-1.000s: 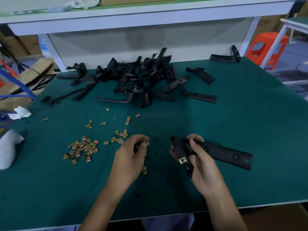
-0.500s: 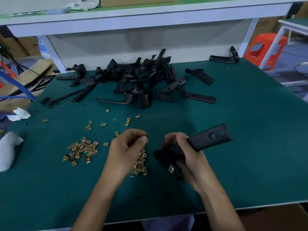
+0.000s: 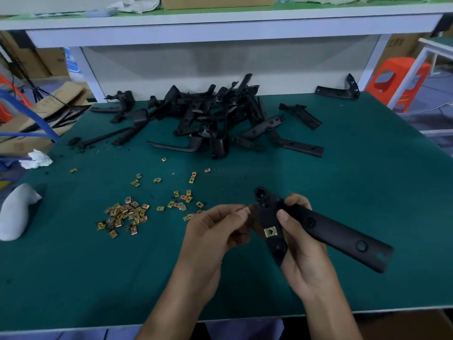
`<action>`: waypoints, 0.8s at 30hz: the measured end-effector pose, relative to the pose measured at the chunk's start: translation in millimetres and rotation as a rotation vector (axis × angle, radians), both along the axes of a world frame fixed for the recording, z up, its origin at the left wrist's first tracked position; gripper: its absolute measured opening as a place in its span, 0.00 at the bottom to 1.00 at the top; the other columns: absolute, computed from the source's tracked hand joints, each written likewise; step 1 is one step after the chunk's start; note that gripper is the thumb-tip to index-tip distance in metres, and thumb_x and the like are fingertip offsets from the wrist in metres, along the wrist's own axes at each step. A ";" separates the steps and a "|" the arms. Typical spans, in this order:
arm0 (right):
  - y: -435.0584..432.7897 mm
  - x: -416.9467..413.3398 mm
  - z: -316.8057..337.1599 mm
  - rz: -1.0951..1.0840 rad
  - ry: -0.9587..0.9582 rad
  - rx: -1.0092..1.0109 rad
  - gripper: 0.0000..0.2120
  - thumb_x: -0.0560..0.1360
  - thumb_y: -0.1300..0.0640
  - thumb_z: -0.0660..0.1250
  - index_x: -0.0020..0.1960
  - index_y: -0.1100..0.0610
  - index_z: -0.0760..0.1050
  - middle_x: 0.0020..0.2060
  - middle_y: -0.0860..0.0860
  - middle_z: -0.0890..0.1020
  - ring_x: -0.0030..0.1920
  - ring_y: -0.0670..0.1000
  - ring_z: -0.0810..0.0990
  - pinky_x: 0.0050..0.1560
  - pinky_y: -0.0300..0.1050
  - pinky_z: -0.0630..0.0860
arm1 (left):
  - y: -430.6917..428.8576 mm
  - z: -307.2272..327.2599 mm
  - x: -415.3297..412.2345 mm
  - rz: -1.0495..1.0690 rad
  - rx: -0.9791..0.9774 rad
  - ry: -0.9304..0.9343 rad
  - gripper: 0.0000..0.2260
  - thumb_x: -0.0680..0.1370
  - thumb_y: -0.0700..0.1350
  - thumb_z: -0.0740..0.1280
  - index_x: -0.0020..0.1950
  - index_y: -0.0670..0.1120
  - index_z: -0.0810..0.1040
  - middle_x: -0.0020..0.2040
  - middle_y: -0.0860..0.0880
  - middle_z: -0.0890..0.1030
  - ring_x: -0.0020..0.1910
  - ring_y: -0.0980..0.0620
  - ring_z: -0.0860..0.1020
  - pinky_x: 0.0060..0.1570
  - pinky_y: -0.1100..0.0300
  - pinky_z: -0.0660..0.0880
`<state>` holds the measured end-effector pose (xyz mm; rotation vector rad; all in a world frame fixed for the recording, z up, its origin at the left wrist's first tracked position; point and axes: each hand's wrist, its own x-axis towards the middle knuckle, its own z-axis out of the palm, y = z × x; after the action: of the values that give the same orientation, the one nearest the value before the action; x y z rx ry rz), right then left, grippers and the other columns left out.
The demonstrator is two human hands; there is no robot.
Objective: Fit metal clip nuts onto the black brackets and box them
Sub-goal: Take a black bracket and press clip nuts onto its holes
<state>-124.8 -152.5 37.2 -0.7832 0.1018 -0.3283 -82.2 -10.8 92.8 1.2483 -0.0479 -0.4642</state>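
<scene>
- Gripping the black bracket at its bend, the right hand has fingers and thumb curled round it, and the long arm juts out to the right above the green table. A slack hold there could let that arm swing and twist the part while a clip is pushed on.
- 1 fitted clip nut sits on the short arm, just beside the thumb. A knock from the next clip could shove it off its hole.
- The left hand is just beside the short arm, apart from the right hand, with its fingertips pinched together. What it pinches is too blurred to name, though it is probably another clip. So small a part could slip and drop.
- Pushed on askew, a clip might miss its hole or spring off the edge.
- Loose clip nuts lie scattered to the left, and a forearm could sweep them about.
- No box is in view. A finished bracket set down carelessly could get mixed into the heap of brackets at the back.
</scene>
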 end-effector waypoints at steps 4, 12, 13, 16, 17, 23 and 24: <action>0.6 -4.2 7.1 0.005 -0.016 -0.032 0.21 0.64 0.54 0.84 0.51 0.50 0.77 0.52 0.55 0.83 0.52 0.54 0.83 0.52 0.45 0.80 | -3.4 5.6 -1.5 -0.024 -0.096 0.069 0.04 0.68 0.43 0.72 0.40 0.44 0.86 0.37 0.46 0.83 0.34 0.55 0.79 0.35 0.64 0.78; 1.7 -8.3 11.3 0.020 -0.029 -0.041 0.17 0.66 0.60 0.81 0.50 0.51 0.78 0.50 0.51 0.83 0.52 0.51 0.84 0.49 0.41 0.81 | 1.1 5.1 -0.3 -0.098 -0.061 0.062 0.06 0.69 0.43 0.72 0.42 0.43 0.86 0.37 0.46 0.80 0.34 0.55 0.77 0.35 0.64 0.77; 1.7 -8.4 10.6 0.014 -0.026 -0.035 0.15 0.67 0.62 0.79 0.49 0.51 0.78 0.50 0.51 0.83 0.52 0.51 0.84 0.51 0.41 0.81 | 2.5 5.3 0.5 -0.119 -0.050 0.055 0.06 0.69 0.43 0.72 0.42 0.43 0.86 0.37 0.46 0.81 0.34 0.55 0.77 0.35 0.64 0.76; 2.3 -9.5 9.4 0.010 -0.019 -0.026 0.12 0.67 0.61 0.75 0.48 0.51 0.78 0.49 0.52 0.82 0.53 0.51 0.83 0.54 0.43 0.81 | 5.9 6.3 2.3 -0.163 -0.020 0.040 0.05 0.69 0.43 0.72 0.41 0.43 0.85 0.37 0.46 0.80 0.34 0.55 0.77 0.34 0.64 0.76; 3.1 -9.7 8.8 0.016 -0.015 -0.025 0.12 0.67 0.61 0.74 0.48 0.51 0.78 0.50 0.52 0.82 0.53 0.51 0.83 0.55 0.44 0.80 | 6.7 6.7 2.5 -0.175 -0.005 0.029 0.05 0.69 0.44 0.72 0.40 0.43 0.85 0.36 0.47 0.80 0.33 0.55 0.76 0.33 0.64 0.76; 1.2 -12.4 7.8 0.067 0.025 -0.082 0.15 0.67 0.59 0.79 0.49 0.52 0.76 0.51 0.56 0.81 0.51 0.54 0.82 0.51 0.46 0.80 | 13.8 10.2 5.2 -0.246 0.100 -0.036 0.10 0.76 0.37 0.69 0.36 0.45 0.85 0.33 0.48 0.78 0.32 0.56 0.75 0.32 0.64 0.76; 0.8 -12.9 8.6 0.080 0.034 -0.099 0.17 0.66 0.57 0.81 0.49 0.52 0.76 0.51 0.57 0.81 0.50 0.55 0.82 0.50 0.47 0.79 | 15.8 10.7 6.1 -0.256 0.117 -0.044 0.11 0.76 0.37 0.69 0.36 0.46 0.85 0.33 0.48 0.78 0.31 0.56 0.75 0.32 0.63 0.76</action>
<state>-137.8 -151.7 45.8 -0.8887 0.0862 -0.2458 -76.1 5.1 103.5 1.3742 -0.2226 -0.6686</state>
